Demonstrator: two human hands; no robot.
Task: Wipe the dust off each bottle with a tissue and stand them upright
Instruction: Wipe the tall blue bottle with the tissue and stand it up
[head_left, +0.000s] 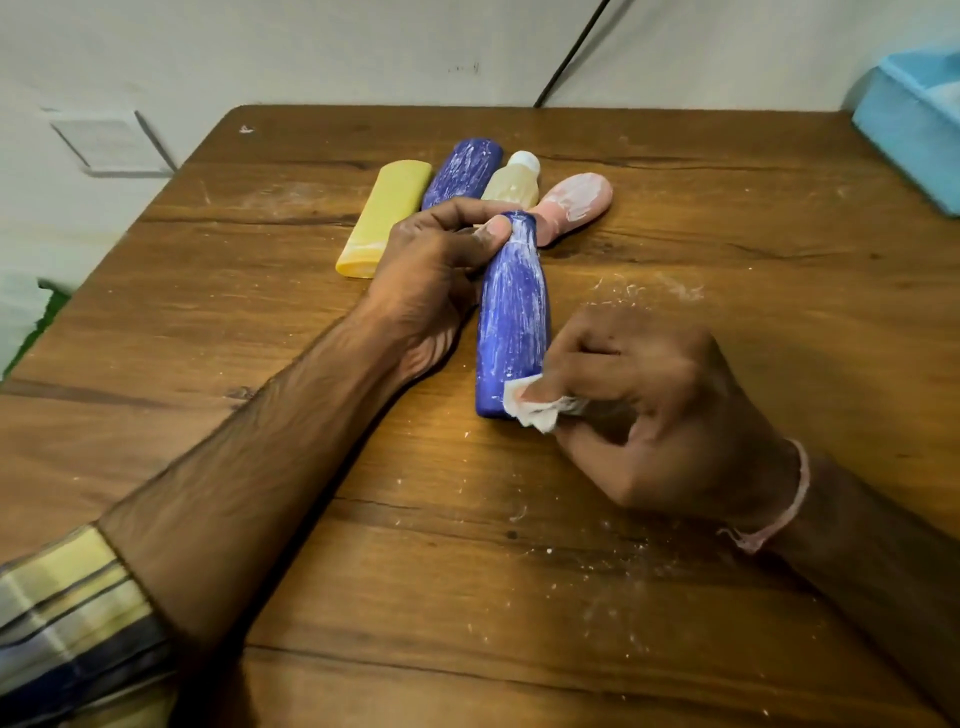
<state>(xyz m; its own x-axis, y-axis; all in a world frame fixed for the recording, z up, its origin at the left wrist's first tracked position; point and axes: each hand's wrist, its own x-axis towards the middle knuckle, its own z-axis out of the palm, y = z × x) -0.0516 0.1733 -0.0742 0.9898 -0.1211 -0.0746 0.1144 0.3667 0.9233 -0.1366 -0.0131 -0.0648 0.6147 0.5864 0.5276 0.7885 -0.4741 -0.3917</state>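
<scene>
The left hand (431, 260) has its thumb and fingers pinched round the narrow neck of a blue bottle (511, 317). The right hand (649, 410) is curled, pinching a crumpled tissue (535, 408) against the bottle's wide base end. From where I stand I cannot tell whether the base rests on the wood or hangs just above it.

Everything sits on a wooden table (727, 208), with a light blue tub (914, 119) at its far right corner. Beyond the hands four more bottles lie on their sides, close together: a yellow bottle (384, 218), a second blue bottle (462, 171), a cream bottle (511, 182) with a white cap and a pink bottle (576, 200). None is upright yet. White dust (644, 291) streaks the held bottle and speckles the tabletop.

The risks look plain enough. That neck grip is slim and powdery, so a firm wipe from the base could twist the bottle out of the left fingers. The tissue is small, so it may smear the dust rather than lift it. And a cleaned bottle stood on that speckled wood could pick the dust up again.
</scene>
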